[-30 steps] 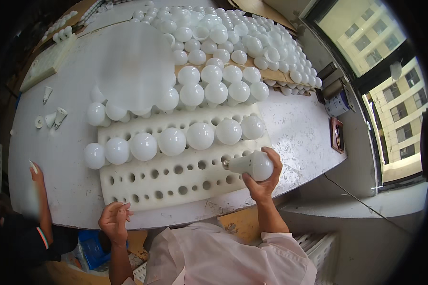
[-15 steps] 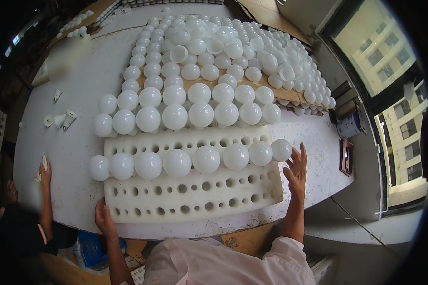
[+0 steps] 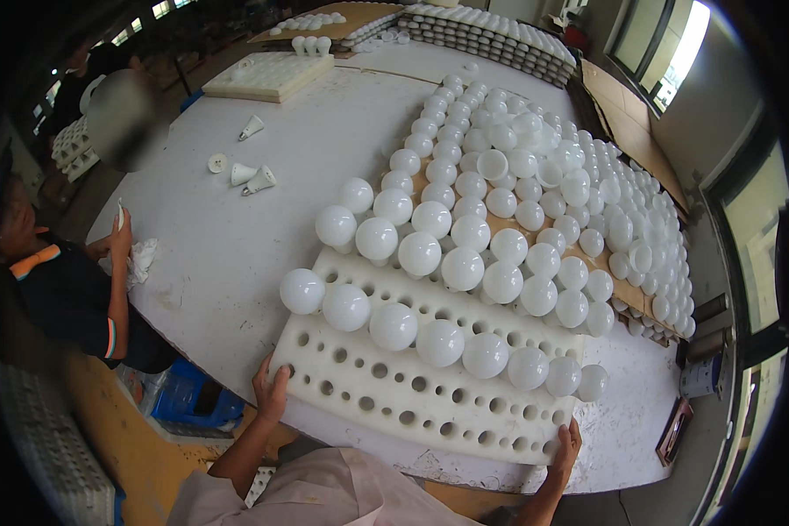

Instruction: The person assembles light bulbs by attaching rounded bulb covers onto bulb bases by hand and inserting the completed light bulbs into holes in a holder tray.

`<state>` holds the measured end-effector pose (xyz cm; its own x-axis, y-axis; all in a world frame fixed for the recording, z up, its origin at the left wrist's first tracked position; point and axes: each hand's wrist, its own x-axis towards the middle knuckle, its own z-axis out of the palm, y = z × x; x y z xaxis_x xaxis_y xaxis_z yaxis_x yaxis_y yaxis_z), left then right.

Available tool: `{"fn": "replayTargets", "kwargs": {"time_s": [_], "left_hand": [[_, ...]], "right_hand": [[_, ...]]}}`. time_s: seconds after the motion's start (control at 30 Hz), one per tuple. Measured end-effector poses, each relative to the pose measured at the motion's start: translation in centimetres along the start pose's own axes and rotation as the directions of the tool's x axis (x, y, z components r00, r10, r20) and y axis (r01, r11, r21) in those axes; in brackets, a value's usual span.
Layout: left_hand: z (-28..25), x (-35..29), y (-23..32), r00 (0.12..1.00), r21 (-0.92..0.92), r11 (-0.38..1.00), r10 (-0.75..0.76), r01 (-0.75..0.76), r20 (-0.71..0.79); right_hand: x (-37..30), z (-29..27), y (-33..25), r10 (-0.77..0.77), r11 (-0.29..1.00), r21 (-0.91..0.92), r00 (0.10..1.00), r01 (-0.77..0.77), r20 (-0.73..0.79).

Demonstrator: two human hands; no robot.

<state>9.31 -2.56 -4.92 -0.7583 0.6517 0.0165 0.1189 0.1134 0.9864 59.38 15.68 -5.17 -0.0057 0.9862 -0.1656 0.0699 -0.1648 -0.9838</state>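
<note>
A white foam tray (image 3: 394,434) with rows of round holes lies in front of me at the table's near edge. Its front left corner is in the grip of my left hand (image 3: 272,390), thumb on top. My right hand (image 3: 568,449) holds the front right corner, fingers against the end. One row of round white bulbs (image 3: 441,342) stands across the middle of the tray. Behind it, two closer rows of white bulbs (image 3: 421,253) fill the far part, with bare holes between these rows and the single row.
Many white globe covers (image 3: 523,163) cover brown cardboard at the back right, some heaped loosely. Several bulbs with white bases (image 3: 259,181) lie on the table (image 3: 237,245) at left. A co-worker (image 3: 79,289) holds something white there. A windowed wall borders the right.
My view has swung left, so the tray appears farther right and tilted. My right hand has left the row's end bulb and now grips the tray's front right corner.
</note>
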Motion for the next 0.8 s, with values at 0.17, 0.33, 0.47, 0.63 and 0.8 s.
{"fn": "replayTargets", "kwargs": {"time_s": [0.17, 0.33, 0.47, 0.63, 0.8], "left_hand": [[0.1, 0.0, -3.8, 0.997, 0.001, 0.997, 0.078, -0.078, 0.000], [0.2, -0.5, -4.8, 0.994, -0.086, 0.991, 0.106, -0.108, -0.020], [-0.1, -0.7, -5.7, 0.980, -0.054, 0.978, 0.199, -0.200, -0.017], [0.2, -0.4, -5.9, 0.988, -0.038, 0.987, 0.157, -0.157, -0.002], [-0.2, -0.8, -4.3, 0.988, -0.020, 0.988, 0.154, -0.154, 0.007]], "right_hand": [[1.1, -8.5, 8.5, -0.080, 0.969, -0.245, 0.982, 0.036, -0.171], [0.6, -4.3, 5.2, -0.084, 0.985, -0.169, 0.789, -0.026, -0.609], [3.0, -6.0, 9.4, -0.256, 0.936, -0.348, 0.792, 0.058, -0.554], [4.0, -7.8, 11.9, -0.387, 0.883, -0.453, 0.729, 0.118, -0.564], [2.6, -4.7, 9.2, -0.337, 0.902, -0.427, 0.714, 0.060, -0.613]]}}
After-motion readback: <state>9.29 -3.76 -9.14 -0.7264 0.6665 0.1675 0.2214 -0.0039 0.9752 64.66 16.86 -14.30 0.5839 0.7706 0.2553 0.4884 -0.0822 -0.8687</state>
